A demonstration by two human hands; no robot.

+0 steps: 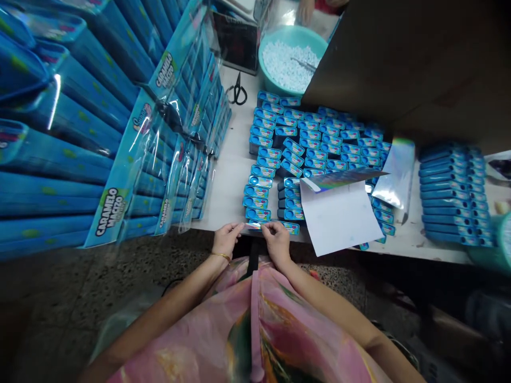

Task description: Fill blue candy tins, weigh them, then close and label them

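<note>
At the table's front edge, my left hand and my right hand face each other with fingers pinched. Between them they hold a small shiny sticker by its two ends, just over the nearest blue box. Beyond my fingers runs a column of small blue candy boxes with printed labels. More rows of these boxes fill the middle of the table. To the right of my right hand, a white sheet with a curled, shiny edge lies across some boxes.
Large wrapped packs are stacked on the left. Black scissors lie near a turquoise tub of small white pieces. Another person's hand is beyond it. A brown cardboard panel stands at back right, above stacked blue cases.
</note>
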